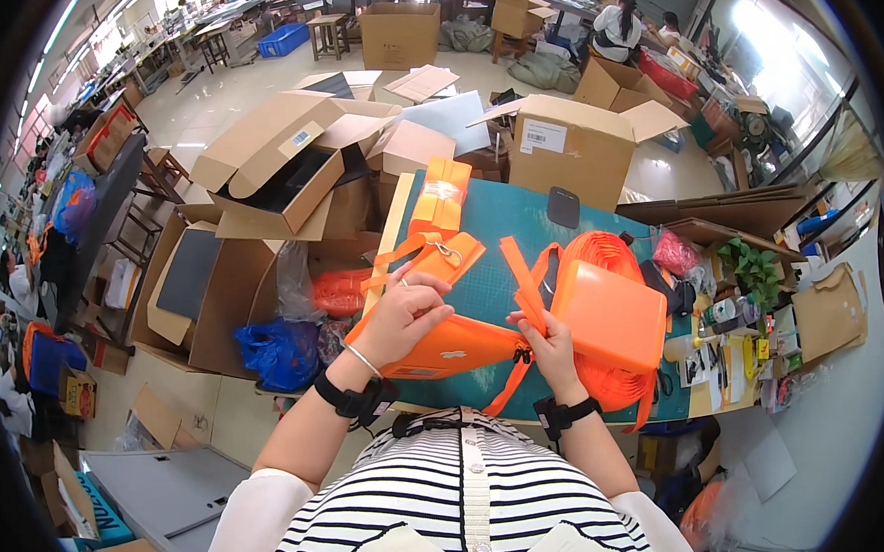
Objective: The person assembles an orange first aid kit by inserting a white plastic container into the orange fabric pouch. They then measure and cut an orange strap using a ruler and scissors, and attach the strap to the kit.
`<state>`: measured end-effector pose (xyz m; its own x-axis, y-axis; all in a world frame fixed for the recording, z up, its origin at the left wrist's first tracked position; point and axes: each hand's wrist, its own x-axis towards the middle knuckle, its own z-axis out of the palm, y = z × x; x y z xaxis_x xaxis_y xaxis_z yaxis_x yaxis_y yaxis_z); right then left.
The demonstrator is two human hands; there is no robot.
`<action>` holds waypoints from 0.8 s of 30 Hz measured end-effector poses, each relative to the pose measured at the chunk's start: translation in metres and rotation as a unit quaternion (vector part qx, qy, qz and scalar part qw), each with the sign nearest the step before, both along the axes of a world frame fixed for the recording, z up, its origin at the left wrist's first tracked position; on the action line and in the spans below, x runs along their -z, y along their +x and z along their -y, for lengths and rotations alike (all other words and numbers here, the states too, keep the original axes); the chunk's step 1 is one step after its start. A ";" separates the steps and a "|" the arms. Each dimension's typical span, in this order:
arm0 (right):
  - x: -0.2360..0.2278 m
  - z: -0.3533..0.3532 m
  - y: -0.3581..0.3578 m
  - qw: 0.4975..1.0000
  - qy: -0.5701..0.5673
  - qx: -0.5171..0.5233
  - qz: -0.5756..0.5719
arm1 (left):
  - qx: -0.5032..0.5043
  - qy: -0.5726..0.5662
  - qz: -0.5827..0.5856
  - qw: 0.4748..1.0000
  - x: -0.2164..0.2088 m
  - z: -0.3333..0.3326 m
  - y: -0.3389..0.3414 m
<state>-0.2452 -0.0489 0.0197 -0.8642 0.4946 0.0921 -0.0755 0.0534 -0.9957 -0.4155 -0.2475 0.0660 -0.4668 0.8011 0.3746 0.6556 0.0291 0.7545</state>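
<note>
An orange bag (435, 343) lies at the table's near edge, between my two hands. My left hand (411, 315) is over its left part, fingers loosely bent and tips apart, with no object visible between them. Just beyond those fingers is a flat orange piece with a metal snap hook (448, 251); a strap runs from it toward my left hand. My right hand (547, 348) pinches an orange webbing strap (529, 297), whose loose end sticks up past the fingers. A black buckle-like fitting (522, 354) sits beside the right fingertips. What lies under my left palm is hidden.
A green cutting mat (489, 215) covers the table. On it are a bundled orange stack (441, 197), a coil of orange webbing (605, 392), an orange box-shaped piece (611, 316) and a dark flat pad (563, 208). Open cartons (580, 152) crowd the far side; a blue bag (280, 354) is left.
</note>
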 end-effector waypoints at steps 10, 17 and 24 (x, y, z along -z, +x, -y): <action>-0.007 -0.017 -0.015 0.997 -0.027 0.052 0.055 | 0.027 0.000 0.317 0.948 -0.003 0.014 0.006; 0.032 -0.038 -0.019 0.994 -0.057 0.046 0.084 | 0.161 -0.054 0.114 0.979 -0.017 0.020 -0.005; -0.041 -0.031 -0.024 0.993 0.092 0.049 0.057 | 0.182 -0.070 0.144 0.970 -0.005 0.016 -0.017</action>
<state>-0.2692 -0.0179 0.0608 -0.8227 0.5606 0.0941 0.0510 0.2376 -0.9700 -0.4322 -0.2636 0.0710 -0.2133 0.9661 0.1453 0.4040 -0.0482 0.9135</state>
